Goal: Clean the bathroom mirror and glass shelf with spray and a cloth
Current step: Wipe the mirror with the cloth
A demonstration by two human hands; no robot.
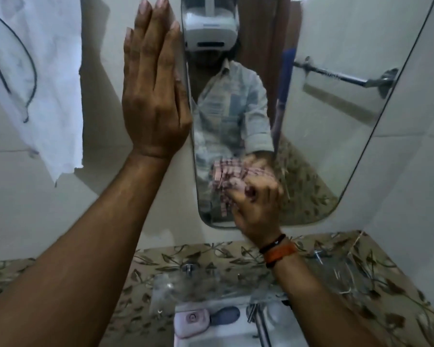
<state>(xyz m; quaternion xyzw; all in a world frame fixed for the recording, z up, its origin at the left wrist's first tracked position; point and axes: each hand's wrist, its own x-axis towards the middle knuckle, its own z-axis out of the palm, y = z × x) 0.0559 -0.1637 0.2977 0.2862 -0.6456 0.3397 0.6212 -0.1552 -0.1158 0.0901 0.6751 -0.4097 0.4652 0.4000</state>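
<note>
head view: the left hand (pixel 153 96) lies flat with fingers straight and together, pressed on the wall at the left edge of the mirror (pixel 336 121). the right hand (pixel 256 206), blurred, is bunched around a pink checked cloth (pixel 226 179) held against the mirror's lower part. below, the glass shelf (pixel 211 286) juts from the leaf-patterned tiles (pixel 398 296), above a soap dish (pixel 191 321).

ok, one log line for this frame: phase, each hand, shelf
phase: wiping mirror | left hand: flat at mirror's left edge | right hand: pressing cloth on lower mirror | glass shelf: untouched
</note>
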